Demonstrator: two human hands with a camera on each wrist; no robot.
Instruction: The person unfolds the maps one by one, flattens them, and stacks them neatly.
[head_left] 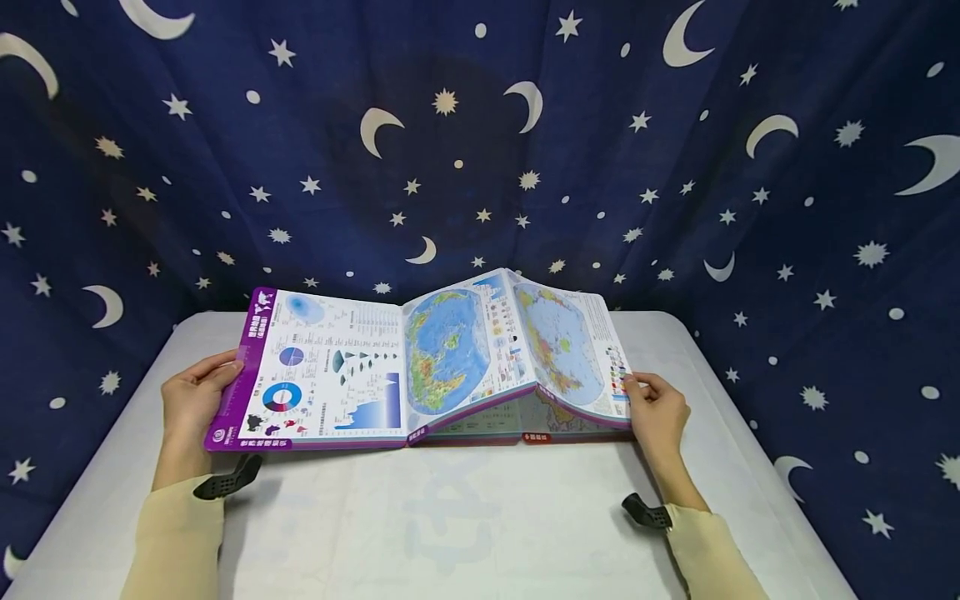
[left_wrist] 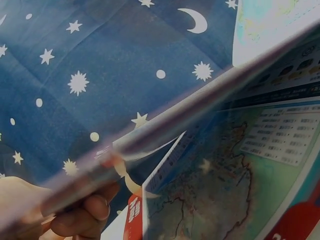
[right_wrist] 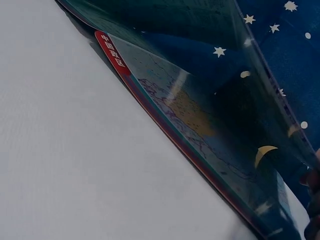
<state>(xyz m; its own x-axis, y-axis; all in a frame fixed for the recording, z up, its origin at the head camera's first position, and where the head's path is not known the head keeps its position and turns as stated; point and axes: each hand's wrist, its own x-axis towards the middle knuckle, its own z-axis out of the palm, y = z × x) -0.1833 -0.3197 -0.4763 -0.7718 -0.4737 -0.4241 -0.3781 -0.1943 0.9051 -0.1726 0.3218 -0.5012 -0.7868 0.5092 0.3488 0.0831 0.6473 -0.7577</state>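
Observation:
A fold-out world map (head_left: 360,333) with a purple left border spreads between both hands in the head view, its right panels bent up into a ridge. My left hand (head_left: 191,400) pinches the purple left edge, thumb on top; the left wrist view shows its curled fingers (left_wrist: 95,207) beneath the sheet. At the far end my right hand (head_left: 660,412) pinches the right edge, while the right wrist view catches only dark fingertips (right_wrist: 314,185) at its border. Under the raised panels lies a second map (right_wrist: 185,115) with red tabs, also visible in the left wrist view.
A white-covered table (head_left: 360,517) lies under the maps. Behind and on both sides hangs a dark blue curtain (head_left: 465,208) with moons and stars. Black wrist devices (head_left: 228,477) sit at the cuffs of pale sleeves (head_left: 176,542).

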